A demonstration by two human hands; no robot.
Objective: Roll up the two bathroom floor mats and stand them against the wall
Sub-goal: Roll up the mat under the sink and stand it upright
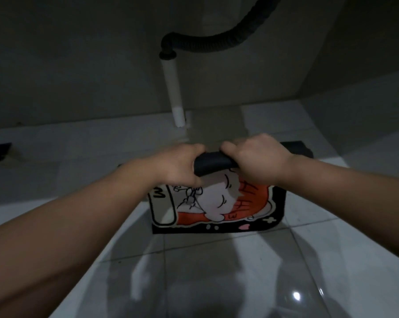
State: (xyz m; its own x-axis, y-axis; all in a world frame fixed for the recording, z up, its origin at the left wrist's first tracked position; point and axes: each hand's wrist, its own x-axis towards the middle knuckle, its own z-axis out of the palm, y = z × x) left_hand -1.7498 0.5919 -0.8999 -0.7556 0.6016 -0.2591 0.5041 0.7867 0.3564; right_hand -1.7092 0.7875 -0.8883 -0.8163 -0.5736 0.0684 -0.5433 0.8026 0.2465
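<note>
Glossy white floor tiles [216, 271] carry a cartoon-printed mat [216, 203], its near edge lying flat. At its far end, the left hand [177, 166] and right hand [256, 159] grip the mat's black rolled part, fingers [227, 149] curled tightly around it. Beyond, a white pipe [173, 88] stands against the wall [79, 65].
</note>
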